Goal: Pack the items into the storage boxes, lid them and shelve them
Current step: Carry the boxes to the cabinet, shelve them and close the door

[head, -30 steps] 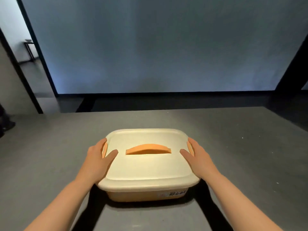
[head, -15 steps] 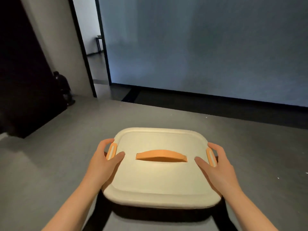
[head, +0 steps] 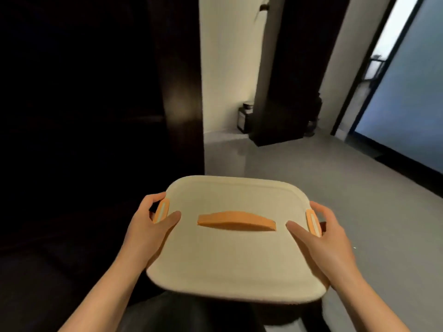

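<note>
A cream storage box (head: 230,255) with its lid on fills the lower middle of the head view. An orange handle (head: 236,220) lies across the lid's centre and an orange clip sits on each side. My left hand (head: 148,228) grips the left side of the box, thumb on the lid, fingers curled over the edge by the left clip (head: 161,210). My right hand (head: 323,238) grips the right side in the same way by the right clip (head: 313,222). The box is held in the air in front of me. Its contents are hidden under the lid.
A very dark unit or wall (head: 96,116) fills the left half of the view. Ahead are a pale wall (head: 227,68), a dark cabinet (head: 285,111) with a small dark jar-like object (head: 245,117) beside it, grey floor (head: 311,176), and a frosted glass panel (head: 412,97) at right.
The box has come up off the grey surface and is carried in both hands. The view has swung left, from the glass wall towards the dark unit and the pale wall.
</note>
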{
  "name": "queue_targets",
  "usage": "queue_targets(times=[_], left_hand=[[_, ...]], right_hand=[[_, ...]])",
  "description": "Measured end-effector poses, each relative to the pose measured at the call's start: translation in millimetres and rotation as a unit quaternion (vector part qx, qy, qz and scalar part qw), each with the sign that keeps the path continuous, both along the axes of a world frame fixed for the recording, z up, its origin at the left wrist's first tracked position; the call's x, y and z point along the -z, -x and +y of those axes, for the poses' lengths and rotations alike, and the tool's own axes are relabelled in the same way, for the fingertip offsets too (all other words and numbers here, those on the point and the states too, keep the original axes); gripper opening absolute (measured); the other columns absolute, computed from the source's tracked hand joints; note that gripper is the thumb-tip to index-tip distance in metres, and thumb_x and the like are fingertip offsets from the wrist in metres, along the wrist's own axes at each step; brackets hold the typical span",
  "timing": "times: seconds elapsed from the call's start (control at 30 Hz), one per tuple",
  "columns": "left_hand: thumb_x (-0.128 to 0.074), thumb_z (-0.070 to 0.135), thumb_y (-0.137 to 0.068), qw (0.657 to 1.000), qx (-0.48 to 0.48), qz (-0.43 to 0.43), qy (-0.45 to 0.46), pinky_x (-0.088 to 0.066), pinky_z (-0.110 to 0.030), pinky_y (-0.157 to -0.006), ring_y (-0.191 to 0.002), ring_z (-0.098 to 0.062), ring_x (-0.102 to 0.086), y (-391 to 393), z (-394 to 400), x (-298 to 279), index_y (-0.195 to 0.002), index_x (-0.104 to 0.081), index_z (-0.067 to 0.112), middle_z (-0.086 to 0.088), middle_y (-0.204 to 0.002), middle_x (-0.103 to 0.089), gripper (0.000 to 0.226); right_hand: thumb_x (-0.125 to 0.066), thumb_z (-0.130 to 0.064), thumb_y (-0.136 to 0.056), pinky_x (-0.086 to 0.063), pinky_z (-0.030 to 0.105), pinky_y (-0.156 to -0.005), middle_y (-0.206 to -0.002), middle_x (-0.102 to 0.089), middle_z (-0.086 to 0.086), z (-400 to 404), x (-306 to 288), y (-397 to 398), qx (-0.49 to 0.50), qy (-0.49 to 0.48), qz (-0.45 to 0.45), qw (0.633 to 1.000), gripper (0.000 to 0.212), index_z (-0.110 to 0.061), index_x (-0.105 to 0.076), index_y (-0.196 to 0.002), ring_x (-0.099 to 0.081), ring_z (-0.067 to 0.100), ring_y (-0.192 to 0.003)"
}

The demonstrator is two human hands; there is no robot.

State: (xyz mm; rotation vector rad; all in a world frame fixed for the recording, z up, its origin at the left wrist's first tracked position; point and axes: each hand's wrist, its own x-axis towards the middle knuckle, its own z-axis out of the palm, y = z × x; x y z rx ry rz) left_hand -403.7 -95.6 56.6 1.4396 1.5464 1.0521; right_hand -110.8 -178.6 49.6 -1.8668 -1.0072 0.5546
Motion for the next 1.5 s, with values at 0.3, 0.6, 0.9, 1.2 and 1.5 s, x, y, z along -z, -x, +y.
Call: queue_targets(times=[0.3, 0.6, 0.9, 1.2, 1.5], left_hand=[[-0.074, 0.028, -0.076, 0.949, -0.314, -0.031, -0.008, -0.049, -0.038, -0.064, -0.068, -0.021, -0.056, 305, -113, 8, -0.115, -0.054, 0.039, -0.006, -0.081, -0.053, 0.045], [-0.073, 0.022, -0.078, 0.827, -0.562, 0.014, -0.016, -0.037, -0.028, -0.053, -0.062, -0.012, -0.054, 543, -276, 2, -0.111, -0.055, 0.034, 0.005, -0.069, -0.053, 0.039], [-0.074, 0.021, -0.077, 0.696, -0.718, -0.012, 0.008, -0.039, -0.03, -0.058, -0.07, -0.024, -0.055, 690, -370, 29, -0.114, -0.057, 0.029, -0.006, -0.077, -0.056, 0.041], [-0.072, 0.024, -0.079, 0.599, -0.8, -0.03, -0.018, -0.04, -0.026, -0.057, -0.073, -0.019, -0.056, 853, -375, 31, -0.117, -0.054, 0.031, -0.005, -0.082, -0.056, 0.043], [-0.071, 0.024, -0.081, 0.524, -0.849, -0.049, -0.035, -0.043, -0.028, -0.055, -0.077, -0.021, -0.061, 1014, -433, 33, -0.119, -0.053, 0.033, -0.004, -0.087, -0.059, 0.043]], right_hand=[[-0.078, -0.036, -0.075, -0.047, 0.036, -0.085, -0.121, -0.057, -0.001, 78, -9, 308, -0.317, -0.03, 0.0, 0.948, 0.071, -0.027, -0.046, -0.137, -0.056, 0.022, -0.109], [-0.08, -0.031, -0.074, -0.042, 0.032, -0.074, -0.094, -0.05, -0.026, 38, 11, 642, -0.538, 0.009, 0.072, 0.84, 0.053, -0.047, -0.047, -0.113, -0.05, 0.005, -0.089], [-0.077, -0.032, -0.077, -0.053, 0.039, -0.082, -0.108, -0.062, -0.008, 11, 26, 901, -0.686, 0.055, 0.026, 0.725, 0.059, -0.036, -0.051, -0.129, -0.061, 0.018, -0.096], [-0.062, -0.035, -0.089, -0.041, 0.033, -0.081, -0.118, -0.057, -0.007, 13, 25, 1145, -0.779, 0.021, 0.0, 0.626, 0.053, -0.036, -0.043, -0.138, -0.05, 0.013, -0.101], [-0.064, -0.035, -0.088, -0.046, 0.031, -0.079, -0.12, -0.059, -0.004, -46, 18, 1365, -0.842, 0.007, -0.018, 0.54, 0.052, -0.034, -0.046, -0.137, -0.059, 0.016, -0.102]])
